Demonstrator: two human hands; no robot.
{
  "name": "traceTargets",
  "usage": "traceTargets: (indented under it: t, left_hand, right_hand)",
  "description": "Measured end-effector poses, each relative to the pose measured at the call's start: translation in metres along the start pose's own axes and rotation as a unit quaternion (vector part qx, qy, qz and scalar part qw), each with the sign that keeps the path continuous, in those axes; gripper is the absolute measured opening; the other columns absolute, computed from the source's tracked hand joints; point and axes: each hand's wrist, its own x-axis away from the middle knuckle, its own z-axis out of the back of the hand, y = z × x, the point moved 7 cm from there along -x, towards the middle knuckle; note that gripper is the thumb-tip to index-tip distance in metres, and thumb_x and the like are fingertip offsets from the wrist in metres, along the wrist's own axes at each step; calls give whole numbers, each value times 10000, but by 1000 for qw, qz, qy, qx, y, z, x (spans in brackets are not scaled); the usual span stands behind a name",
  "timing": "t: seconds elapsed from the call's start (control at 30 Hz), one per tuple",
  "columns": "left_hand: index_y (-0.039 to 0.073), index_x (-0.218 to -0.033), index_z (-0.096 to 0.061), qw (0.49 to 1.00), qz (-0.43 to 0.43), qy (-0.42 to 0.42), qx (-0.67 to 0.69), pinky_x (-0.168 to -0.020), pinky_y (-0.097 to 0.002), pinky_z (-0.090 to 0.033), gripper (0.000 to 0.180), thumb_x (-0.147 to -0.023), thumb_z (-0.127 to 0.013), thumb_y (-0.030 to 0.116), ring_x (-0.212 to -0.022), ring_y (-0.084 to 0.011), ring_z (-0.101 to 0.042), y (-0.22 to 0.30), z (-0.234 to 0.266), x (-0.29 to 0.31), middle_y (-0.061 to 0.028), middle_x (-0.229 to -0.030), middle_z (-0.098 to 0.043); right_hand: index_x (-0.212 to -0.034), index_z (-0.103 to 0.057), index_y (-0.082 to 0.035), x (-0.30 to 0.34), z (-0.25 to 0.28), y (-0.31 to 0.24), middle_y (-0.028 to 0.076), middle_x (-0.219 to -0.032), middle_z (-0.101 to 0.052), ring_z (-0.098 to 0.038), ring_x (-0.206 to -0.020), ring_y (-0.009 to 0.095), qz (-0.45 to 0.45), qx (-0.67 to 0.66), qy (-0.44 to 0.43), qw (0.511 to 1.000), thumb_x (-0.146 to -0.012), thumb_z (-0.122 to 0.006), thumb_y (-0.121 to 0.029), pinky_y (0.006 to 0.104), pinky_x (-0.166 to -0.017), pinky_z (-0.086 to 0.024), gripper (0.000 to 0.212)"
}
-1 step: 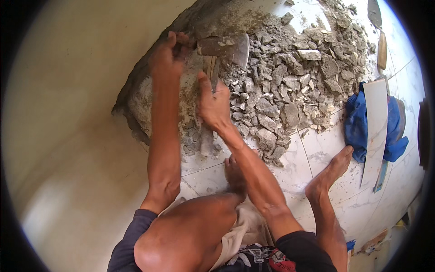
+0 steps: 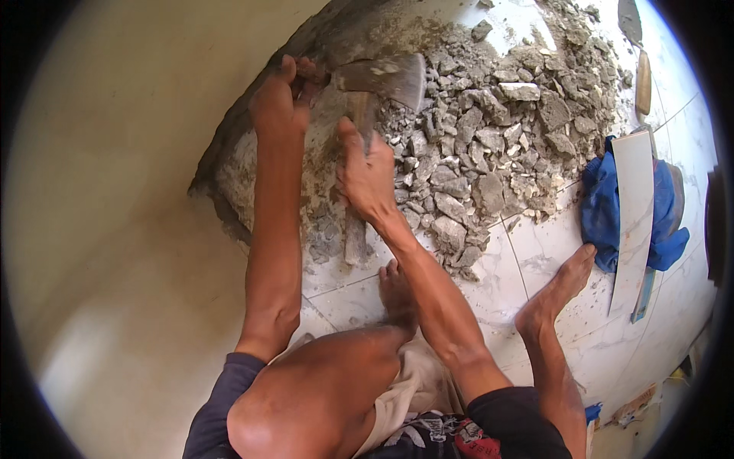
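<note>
My right hand (image 2: 368, 177) is closed round the wooden handle of a hatchet (image 2: 382, 79), which is blurred by motion. Its broad blade points right and its blunt end faces my left hand (image 2: 280, 98). That hand's fingers are curled beside the blunt end, at the broken edge where wall and floor meet; whatever they grip is hidden. Below my right fist the handle's lower end hangs over a rough patch of exposed mortar (image 2: 325, 229). Grey broken rubble (image 2: 489, 138) lies heaped just right of the hatchet.
A bare plaster wall (image 2: 130, 176) rises at the left. Marbled white tiles (image 2: 489, 268) run along the right. On them lie a trowel (image 2: 643, 80), a blue cloth (image 2: 600, 203) and a white strip of tile (image 2: 634, 206). My bare foot (image 2: 562, 283) stands by the cloth.
The hatchet head has shifted slightly to the right, away from my left hand, and my right hand moved with it. My left hand stays in nearly the same place.
</note>
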Motion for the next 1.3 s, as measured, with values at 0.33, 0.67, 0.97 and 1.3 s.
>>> traceTargets:
  t: [0.33, 0.67, 0.97, 1.3]
  left_hand:
    - [29, -1008, -667, 981, 24, -138, -134, -834, -362, -478, 168, -920, -681, 172, -915, -184, -628, -11, -50, 49, -72, -927, -677]
    - [-6, -1134, -611, 940, 64, -305, -140, -916, -333, -502, 332, -899, -711, 205, -995, -198, -623, -41, -194, 55, -98, -1074, -646]
    - [16, -1011, -648, 954, 44, -275, -111, -858, -354, -526, 200, -939, -652, 203, -953, -209, -645, -53, -228, 30, -90, -963, -675]
    - [-30, -1036, -584, 962, 43, -259, -72, -874, -374, -549, 234, -906, -684, 137, -942, -235, -621, -57, -240, 28, -132, -964, -629]
  right_hand:
    - [-1029, -426, -88, 11, 32, -40, 15, -619, -435, -415, -435, 81, -21, -74, -44, 996, -1030, -463, -293, 241, -361, -349, 208]
    - [-1080, -448, -110, -22, 93, -94, -17, -550, -398, -370, -382, 66, -59, -178, 45, 981, -1030, -472, -394, 233, -322, -298, 289]
    - [-971, -426, -102, -50, 104, -123, -17, -532, -391, -367, -369, 69, -29, -186, 57, 981, -1024, -465, -441, 237, -315, -293, 345]
    - [-925, -431, -98, -57, 88, -114, -7, -526, -404, -367, -360, 73, 3, -202, 30, 979, -1032, -417, -462, 235, -312, -309, 380]
